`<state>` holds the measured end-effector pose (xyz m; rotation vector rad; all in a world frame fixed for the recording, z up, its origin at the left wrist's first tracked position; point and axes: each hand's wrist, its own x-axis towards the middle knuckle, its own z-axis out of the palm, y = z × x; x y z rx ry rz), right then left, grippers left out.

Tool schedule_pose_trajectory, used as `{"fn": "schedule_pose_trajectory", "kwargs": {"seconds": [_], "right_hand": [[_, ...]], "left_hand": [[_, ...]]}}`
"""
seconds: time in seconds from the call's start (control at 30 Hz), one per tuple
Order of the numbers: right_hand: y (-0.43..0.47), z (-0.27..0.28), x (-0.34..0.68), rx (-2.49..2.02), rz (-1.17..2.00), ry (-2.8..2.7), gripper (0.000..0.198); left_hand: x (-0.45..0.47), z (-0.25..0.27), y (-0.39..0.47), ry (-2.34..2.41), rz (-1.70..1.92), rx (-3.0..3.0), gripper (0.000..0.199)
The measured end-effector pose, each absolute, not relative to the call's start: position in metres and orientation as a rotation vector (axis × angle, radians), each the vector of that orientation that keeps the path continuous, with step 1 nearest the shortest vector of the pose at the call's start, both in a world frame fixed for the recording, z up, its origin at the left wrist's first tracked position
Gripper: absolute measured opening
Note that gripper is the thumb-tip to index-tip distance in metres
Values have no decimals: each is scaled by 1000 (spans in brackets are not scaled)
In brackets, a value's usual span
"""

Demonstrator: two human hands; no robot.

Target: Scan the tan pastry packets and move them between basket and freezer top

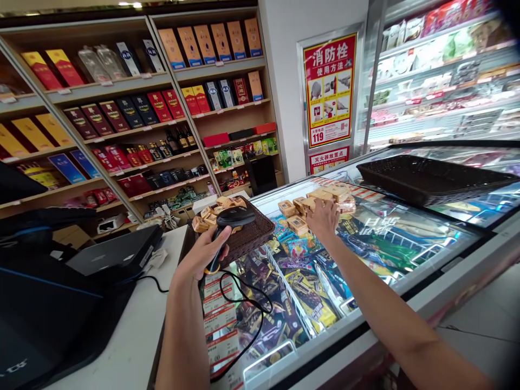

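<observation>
My left hand (207,249) is wrapped round the handle of a black barcode scanner (235,216), whose head points right over a brown woven basket (255,230). Several small square packaged snacks (209,218), tan with a label, lie in that basket. My right hand (324,216) reaches across the freezer's glass top (325,271) to a pile of the same packs (335,195). Its fingers are curled over a pack in the pile and partly hide it. A few loose packs (297,224) sit just left of this hand. The scanner's black cable (266,303) loops down over the glass.
A large dark woven tray (430,179) rests on the freezer's far right. At left, a black checkout machine (49,303) stands on the white counter (117,357). Shelves of boxed goods (134,111) line the back wall, and a lit refrigerated display (442,81) is at right.
</observation>
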<state>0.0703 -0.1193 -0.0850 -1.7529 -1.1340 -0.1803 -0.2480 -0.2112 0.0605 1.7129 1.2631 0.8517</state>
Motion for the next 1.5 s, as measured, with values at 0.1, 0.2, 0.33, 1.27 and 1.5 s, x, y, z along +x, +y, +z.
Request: {"fn": "schedule_pose_trajectory", "kwargs": {"seconds": [0.1,0.2,0.33,1.27,1.5], "right_hand": [[-122,-86,65,-1770,-257,-1180,22],[-125,-84,48,-1735,-327,-1251,28],[-120,-76,-4,-1604,-269,-1562,32],[-19,-52,-152,-1325,165,-1800,53],[-91,-55,-72,-941,654,-1350,42]], "left_hand": [[-269,62,-208,1354,894,1705,53],[-290,61,-205,1479,985,1658,54],[-310,59,-205,1575,1091,1586,55],[-315,58,-210,1428,1206,1470,53],[-307,61,-211,1358,1151,1504,55]]}}
